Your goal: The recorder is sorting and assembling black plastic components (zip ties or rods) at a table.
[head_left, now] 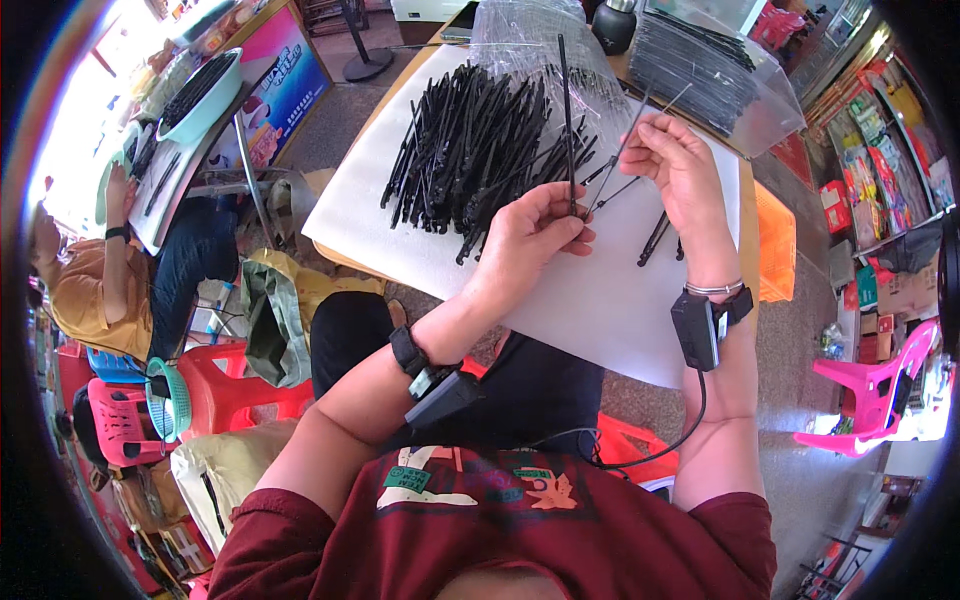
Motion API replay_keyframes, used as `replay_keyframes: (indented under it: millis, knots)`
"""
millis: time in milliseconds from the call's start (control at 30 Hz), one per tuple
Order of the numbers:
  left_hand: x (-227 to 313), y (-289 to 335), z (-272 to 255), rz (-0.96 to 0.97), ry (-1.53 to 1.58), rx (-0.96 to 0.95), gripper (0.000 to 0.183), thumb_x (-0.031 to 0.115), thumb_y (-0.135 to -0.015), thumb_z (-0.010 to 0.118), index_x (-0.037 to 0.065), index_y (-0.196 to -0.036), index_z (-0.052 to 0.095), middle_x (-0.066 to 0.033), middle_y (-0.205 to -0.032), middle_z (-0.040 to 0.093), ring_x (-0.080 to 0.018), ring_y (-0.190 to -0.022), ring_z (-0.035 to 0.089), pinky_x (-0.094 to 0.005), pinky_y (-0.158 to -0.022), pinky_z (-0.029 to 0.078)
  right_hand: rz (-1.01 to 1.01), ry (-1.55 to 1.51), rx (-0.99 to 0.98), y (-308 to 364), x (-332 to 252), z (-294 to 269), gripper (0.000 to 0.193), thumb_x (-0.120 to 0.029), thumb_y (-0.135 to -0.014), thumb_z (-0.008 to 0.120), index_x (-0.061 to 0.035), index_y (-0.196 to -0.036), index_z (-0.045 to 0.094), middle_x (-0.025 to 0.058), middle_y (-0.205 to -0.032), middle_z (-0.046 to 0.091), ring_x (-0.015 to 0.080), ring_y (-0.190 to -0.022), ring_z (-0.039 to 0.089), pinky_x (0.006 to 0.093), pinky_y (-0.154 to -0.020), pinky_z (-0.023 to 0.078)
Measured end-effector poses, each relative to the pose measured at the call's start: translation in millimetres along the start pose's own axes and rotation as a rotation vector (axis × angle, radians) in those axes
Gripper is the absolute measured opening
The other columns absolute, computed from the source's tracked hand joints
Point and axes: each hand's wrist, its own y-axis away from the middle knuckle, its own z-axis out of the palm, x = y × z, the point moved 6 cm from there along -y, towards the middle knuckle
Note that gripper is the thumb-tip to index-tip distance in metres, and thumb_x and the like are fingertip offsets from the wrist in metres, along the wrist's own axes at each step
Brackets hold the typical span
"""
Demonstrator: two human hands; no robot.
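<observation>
Over the table's near side, my left hand (540, 232) is closed in a pinch on a thin black strip (567, 110) that stands nearly upright. My right hand (678, 165), to its right and a little farther off, pinches a thinner dark strand (606, 185), whose lower end comes close to my left fingertips. Whether the strand touches the strip I cannot tell. Beyond my left hand lies a large heap of similar black strips (465, 145), with knobbly ends. A few loose strips (655, 240) lie below my right hand.
A white sheet (370, 215) covers the wooden table. Clear plastic bags (530, 40), a dark bottle (614, 25) and a clear bin (745, 95) of strips stand at the back. An orange crate (775, 245) is at right. Another person (110, 290) sits at left beside a basin (205, 105).
</observation>
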Motion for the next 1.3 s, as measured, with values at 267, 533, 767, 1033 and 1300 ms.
replay_keyframes:
  millis: [267,533,767,1033,1300]
  knots:
    - [0,-2,-2,0.027,0.027,0.007,0.033,-0.003,-0.090,0.052,-0.004,-0.123,0.048,-0.0107,-0.102,0.061,-0.0176,-0.090,0.063,-0.0286,-0.080,0.053,0.127,0.029,-0.136,4,6,17,0.015,-0.013,-0.090,0.057,-0.0017,-0.099,0.058,0.0082,-0.084,0.064,0.0160,-0.072,0.064,0.0293,-0.066,0.055]
    - [0,-1,-2,0.025,0.085,0.004,0.036,-0.005,-0.089,0.052,-0.003,-0.124,0.047,-0.0117,-0.102,0.062,-0.0186,-0.090,0.064,-0.0284,-0.080,0.054,0.180,0.053,-0.127,4,16,15,0.018,-0.017,-0.089,0.060,-0.0015,-0.099,0.059,0.0077,-0.083,0.064,0.0157,-0.069,0.064,0.0290,-0.064,0.053]
    - [2,0,0,0.030,0.065,-0.018,0.035,-0.005,-0.088,0.052,-0.002,-0.122,0.048,-0.0118,-0.101,0.062,-0.0191,-0.089,0.064,-0.0287,-0.079,0.054,0.227,0.040,-0.118,3,22,16,0.018,-0.015,-0.088,0.060,-0.0013,-0.099,0.059,0.0074,-0.083,0.065,0.0157,-0.069,0.063,0.0280,-0.064,0.052]
    - [0,-1,1,0.013,0.078,-0.053,0.033,-0.005,-0.088,0.053,-0.001,-0.120,0.050,-0.0124,-0.101,0.062,-0.0196,-0.089,0.065,-0.0289,-0.078,0.055,0.287,0.044,-0.135,2,33,14,0.019,-0.016,-0.087,0.062,-0.0010,-0.098,0.060,0.0064,-0.082,0.064,0.0139,-0.067,0.063,0.0254,-0.062,0.052]
    - [0,2,7,-0.013,0.029,-0.114,0.033,-0.008,-0.087,0.054,0.001,-0.118,0.051,-0.0117,-0.103,0.062,-0.0196,-0.088,0.065,-0.0283,-0.077,0.055,0.370,0.105,-0.150,4,45,14,0.018,-0.017,-0.084,0.064,-0.0007,-0.093,0.062,0.0068,-0.079,0.065,0.0159,-0.067,0.064,0.0292,-0.062,0.055]
